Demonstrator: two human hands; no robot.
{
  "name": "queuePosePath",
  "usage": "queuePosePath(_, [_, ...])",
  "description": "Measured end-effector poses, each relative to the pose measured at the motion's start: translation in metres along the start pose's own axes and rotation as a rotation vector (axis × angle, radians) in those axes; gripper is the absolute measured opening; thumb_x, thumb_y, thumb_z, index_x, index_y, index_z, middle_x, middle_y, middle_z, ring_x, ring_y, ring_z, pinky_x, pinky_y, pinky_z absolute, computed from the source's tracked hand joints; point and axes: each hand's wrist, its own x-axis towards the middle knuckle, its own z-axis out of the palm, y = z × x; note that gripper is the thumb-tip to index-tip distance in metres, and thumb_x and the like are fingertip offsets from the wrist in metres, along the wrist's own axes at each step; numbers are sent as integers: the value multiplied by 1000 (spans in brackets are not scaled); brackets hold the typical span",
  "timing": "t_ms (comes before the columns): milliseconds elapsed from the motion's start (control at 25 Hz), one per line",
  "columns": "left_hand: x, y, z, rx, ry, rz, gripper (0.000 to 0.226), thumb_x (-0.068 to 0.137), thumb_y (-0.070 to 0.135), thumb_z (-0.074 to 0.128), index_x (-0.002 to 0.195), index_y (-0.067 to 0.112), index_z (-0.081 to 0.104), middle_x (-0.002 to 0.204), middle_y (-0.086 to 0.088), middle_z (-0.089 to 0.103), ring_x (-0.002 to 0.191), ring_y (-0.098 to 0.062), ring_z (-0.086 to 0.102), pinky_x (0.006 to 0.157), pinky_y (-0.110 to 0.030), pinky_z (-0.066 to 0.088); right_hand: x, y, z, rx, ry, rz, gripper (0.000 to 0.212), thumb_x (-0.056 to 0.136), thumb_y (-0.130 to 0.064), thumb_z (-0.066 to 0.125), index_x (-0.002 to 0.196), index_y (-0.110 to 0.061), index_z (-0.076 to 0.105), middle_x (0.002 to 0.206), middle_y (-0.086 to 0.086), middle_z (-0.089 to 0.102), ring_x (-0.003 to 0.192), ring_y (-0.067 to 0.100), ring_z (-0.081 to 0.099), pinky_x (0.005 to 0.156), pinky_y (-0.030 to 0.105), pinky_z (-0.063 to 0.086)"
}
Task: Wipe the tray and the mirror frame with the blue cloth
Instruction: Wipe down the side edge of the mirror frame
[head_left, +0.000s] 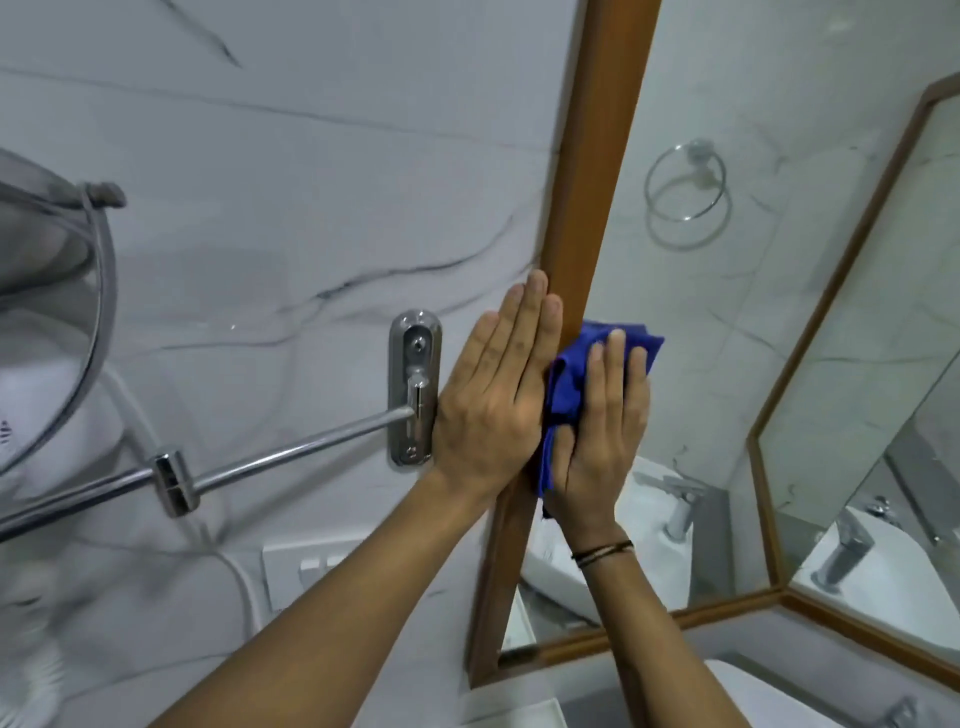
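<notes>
The brown wooden mirror frame runs up the marble wall, and its left upright passes between my hands. My right hand presses the bunched blue cloth flat against the frame's inner edge and the glass. My left hand lies flat with fingers together on the wall, its fingertips touching the frame's outer edge. It holds nothing. The tray is not in view.
A chrome wall bracket with a swing arm sits just left of my left hand and carries a round shaving mirror at far left. A white switch plate is below. The mirror glass reflects a towel ring and taps.
</notes>
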Motion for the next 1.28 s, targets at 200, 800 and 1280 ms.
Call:
queuePosePath(200, [-123,16,-3,86,-190,11,81,112,15,67,174,-4,18,186,-22,9,173,-34,17,143,-44,14,-208,-1,-19,-132,-335,89,67,116,-36,27,174,-20,-1,185,-1,-4,172,24,-4,128,59,24])
queuePosePath(800, [-215,18,12,28,-208,-29,69,121,27,41,176,1,11,188,-16,2,174,-28,11,143,-42,11,-257,34,7,-173,-287,120,67,117,-34,33,174,-19,1,185,0,-5,172,28,-5,140,45,3])
queuePosePath(1280, [-225,24,19,64,-215,-73,69,122,32,33,177,4,2,188,-14,-2,175,-28,3,143,-43,4,-265,38,2,461,279,1276,44,113,-59,36,108,-27,66,86,-11,76,72,-1,74,69,21,62])
